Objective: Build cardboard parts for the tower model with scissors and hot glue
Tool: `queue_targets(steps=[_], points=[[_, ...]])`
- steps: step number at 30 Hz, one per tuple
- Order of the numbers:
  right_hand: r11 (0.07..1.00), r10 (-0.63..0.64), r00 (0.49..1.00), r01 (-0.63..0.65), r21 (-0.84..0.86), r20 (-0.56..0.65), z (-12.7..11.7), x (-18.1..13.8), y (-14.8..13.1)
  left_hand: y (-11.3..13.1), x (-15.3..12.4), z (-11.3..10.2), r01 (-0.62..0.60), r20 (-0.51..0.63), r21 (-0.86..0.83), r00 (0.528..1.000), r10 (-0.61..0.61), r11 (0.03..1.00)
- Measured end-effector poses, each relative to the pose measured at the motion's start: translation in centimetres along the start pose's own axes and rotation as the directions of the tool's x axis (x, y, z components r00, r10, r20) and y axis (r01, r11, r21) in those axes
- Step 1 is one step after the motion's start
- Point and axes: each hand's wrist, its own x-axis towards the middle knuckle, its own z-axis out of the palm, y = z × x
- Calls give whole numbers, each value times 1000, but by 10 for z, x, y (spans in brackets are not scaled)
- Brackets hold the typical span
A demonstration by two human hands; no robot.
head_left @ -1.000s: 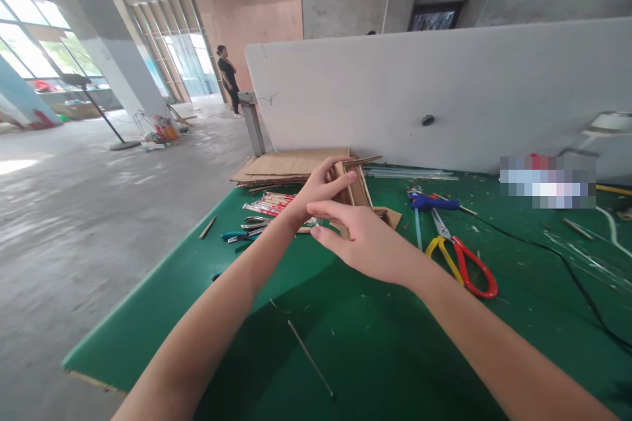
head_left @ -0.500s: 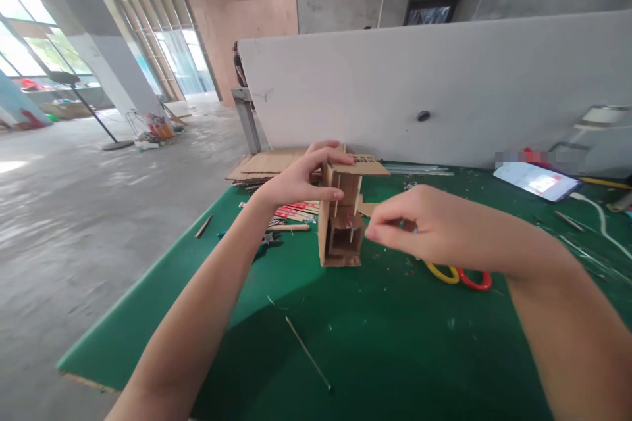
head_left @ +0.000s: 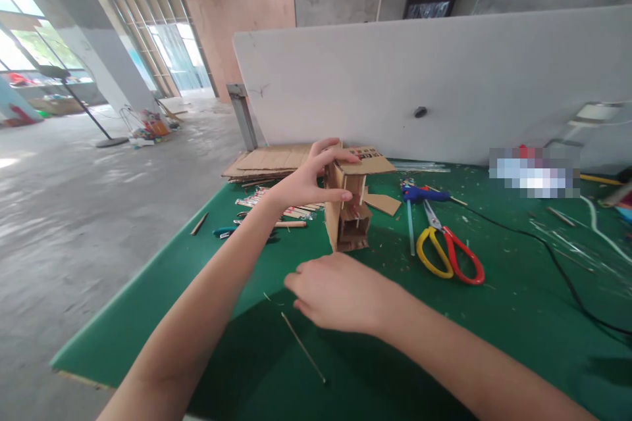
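Observation:
A small open-sided cardboard model with thin sticks inside stands upright on the green table. My left hand grips its upper part, fingers over the top and thumb across the open side. In front of the model, above the table, is my right hand, back upward. Its fingers are loosely curled, and a gap shows between thumb and forefinger with nothing visible in it. Just below those fingertips lies a thin stick on the table, apart from the hand.
Scissors and a blue glue gun with a black cord lie at the right. A cardboard offcut is behind. Stacked cardboard, wrapped sticks and pliers are at the left. A white panel rises behind.
My right hand has moved left and toward me, from beside the model to in front of it. The model has tilted slightly in my left hand. The scissors and glue gun are now uncovered.

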Motion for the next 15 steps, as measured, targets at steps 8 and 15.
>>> queue_targets(steps=[8, 15], points=[[995, 96, 958, -82, 62, -268, 69, 46, -23, 9, -1, -7, 39, 28, 21, 999, -39, 999], [994, -110, 979, 107, -29, -172, 85, 40, -92, 19, -3, -9, 68, 66, 59, 995, -71, 996]])
